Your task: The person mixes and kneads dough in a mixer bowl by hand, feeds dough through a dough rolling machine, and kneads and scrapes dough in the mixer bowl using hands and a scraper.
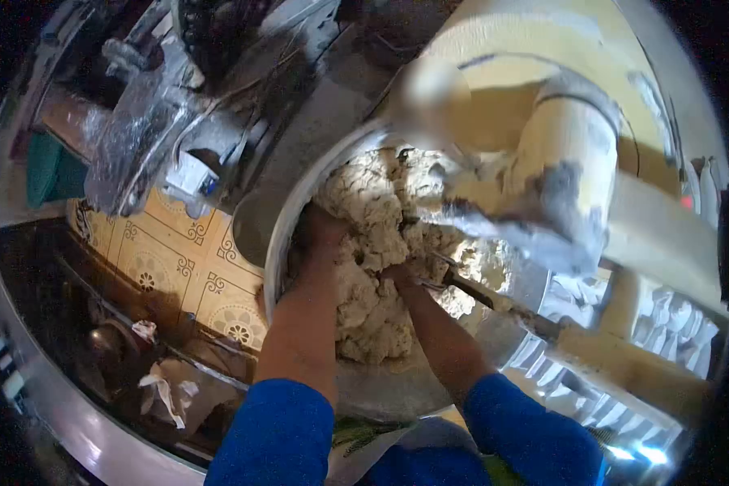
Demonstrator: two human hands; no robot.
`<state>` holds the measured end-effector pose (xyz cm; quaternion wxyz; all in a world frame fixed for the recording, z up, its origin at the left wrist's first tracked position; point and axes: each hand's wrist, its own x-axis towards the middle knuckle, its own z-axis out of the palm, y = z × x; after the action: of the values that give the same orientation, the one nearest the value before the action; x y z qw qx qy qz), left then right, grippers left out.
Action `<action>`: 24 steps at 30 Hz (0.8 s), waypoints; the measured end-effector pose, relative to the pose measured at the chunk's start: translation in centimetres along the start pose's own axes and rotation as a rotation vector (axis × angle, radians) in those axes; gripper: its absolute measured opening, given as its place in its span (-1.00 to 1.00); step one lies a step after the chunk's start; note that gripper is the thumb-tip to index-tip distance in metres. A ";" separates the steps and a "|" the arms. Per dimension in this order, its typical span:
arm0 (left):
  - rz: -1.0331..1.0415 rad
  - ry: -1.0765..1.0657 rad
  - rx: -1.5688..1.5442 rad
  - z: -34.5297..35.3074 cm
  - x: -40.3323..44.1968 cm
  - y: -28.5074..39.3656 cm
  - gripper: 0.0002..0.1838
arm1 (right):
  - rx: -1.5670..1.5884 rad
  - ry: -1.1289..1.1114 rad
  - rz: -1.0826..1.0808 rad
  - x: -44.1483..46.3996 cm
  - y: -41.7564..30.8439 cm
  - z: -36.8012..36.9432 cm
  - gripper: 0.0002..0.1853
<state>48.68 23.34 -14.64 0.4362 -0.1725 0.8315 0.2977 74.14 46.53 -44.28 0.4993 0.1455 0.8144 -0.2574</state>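
Seemingly working dough (372, 324) with left hand (324, 231) and right hand (400, 272), cannot tell if spread, needing clearance from metal bar (471, 290).

a round metal bowl (401, 393) carries lumpy dough (372, 320); a patterned floor (178, 255) shows beside it.

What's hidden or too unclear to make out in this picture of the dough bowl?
All in the head view:
- Left hand: fingers hidden by dough.
- Right hand: fingertips hidden in dough.
- Bowl: far right side hidden behind the machine.
- Small white box: markings too small.
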 end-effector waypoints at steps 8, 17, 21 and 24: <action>0.575 0.109 0.226 3.0 4.5 -4.4 -0.02 | -0.120 0.487 -0.702 -3.5 -5.9 -6.0 -0.44; 0.528 0.052 0.224 4.0 -13.5 -7.0 -0.39 | 0.366 0.435 -0.406 -29.2 -14.1 -6.0 -0.34; 0.559 -0.354 -0.126 1.8 -18.2 -8.6 -0.43 | 0.009 0.427 -0.447 -34.1 -12.6 -4.2 -0.32; 0.777 0.391 0.475 9.4 -13.4 -12.1 -0.47 | -0.064 0.508 -0.476 -39.9 -15.6 -6.0 -0.30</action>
<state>68.64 20.48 -11.90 0.1561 0.2019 0.9454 0.2029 80.28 37.83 -2.29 0.2111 -0.0046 0.9314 -0.2965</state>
